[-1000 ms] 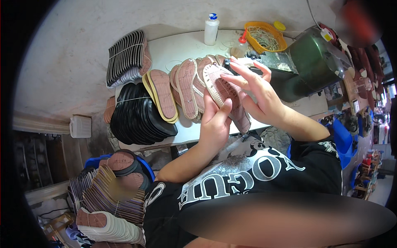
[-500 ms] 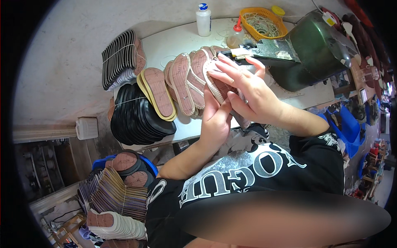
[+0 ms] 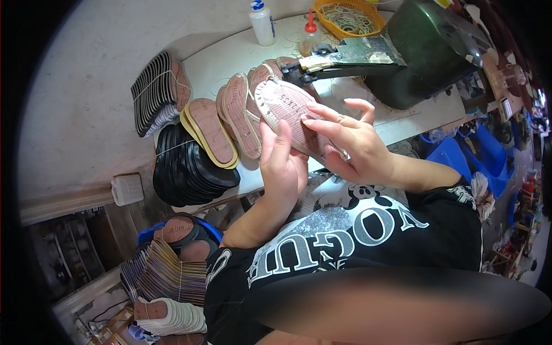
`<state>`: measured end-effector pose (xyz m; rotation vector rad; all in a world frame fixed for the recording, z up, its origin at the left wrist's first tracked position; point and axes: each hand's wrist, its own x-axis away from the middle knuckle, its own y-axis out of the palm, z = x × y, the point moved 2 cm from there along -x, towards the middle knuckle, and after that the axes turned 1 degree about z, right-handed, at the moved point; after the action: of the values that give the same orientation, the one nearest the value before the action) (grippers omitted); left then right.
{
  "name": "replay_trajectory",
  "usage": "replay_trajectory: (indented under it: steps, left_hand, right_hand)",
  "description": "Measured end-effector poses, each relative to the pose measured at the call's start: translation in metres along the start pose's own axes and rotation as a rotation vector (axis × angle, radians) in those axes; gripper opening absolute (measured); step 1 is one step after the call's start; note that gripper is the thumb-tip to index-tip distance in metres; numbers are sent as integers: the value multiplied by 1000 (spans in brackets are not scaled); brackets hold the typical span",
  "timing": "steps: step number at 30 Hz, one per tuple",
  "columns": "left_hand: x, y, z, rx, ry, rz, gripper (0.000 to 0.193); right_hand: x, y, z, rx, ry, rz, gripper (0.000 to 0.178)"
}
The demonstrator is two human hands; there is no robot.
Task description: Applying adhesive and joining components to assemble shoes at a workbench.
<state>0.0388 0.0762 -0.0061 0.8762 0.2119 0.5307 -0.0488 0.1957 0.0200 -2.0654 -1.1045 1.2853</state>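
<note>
Both hands hold a brown insole [image 3: 292, 104] with a pale, pleated rim, its flat face turned up, above the white table. My left hand [image 3: 286, 164] supports the near left edge, thumb up and other fingers partly hidden beneath. My right hand [image 3: 359, 141] grips the narrower end, with fingertips resting on the brown face. Just beyond the insole's tip is the narrow black arm of a green machine [image 3: 328, 66]. To the left, similar pale-rimmed insoles [image 3: 236, 106] lie overlapping, beside yellow-edged insoles [image 3: 210, 129].
Tied black soles [image 3: 195, 164] and a striped bundle of soles [image 3: 158, 92] stand at the left of the table [image 3: 201, 63]. A white bottle [image 3: 263, 24], a red-tipped bottle [image 3: 310, 37] and a yellow basket [image 3: 376, 23] are at the back. More bundles [image 3: 167, 276] sit at lower left.
The insole has tilted so its brown face shows more fully. My right hand has slid from its tip toward the narrower end; my left hand has shifted left. The whole view has shifted slightly.
</note>
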Motion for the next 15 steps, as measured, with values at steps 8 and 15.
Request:
replay_trajectory:
  steps: [8, 15]
  left_hand:
    - [-8, -2, 16, -48, 15, -48, 46]
    - [-24, -12, 35, -139, 28, -61, 38]
  right_hand:
    - [-9, -2, 4, -233, 104, 13, 47]
    - [-10, 11, 36, -1680, 558, 396, 45]
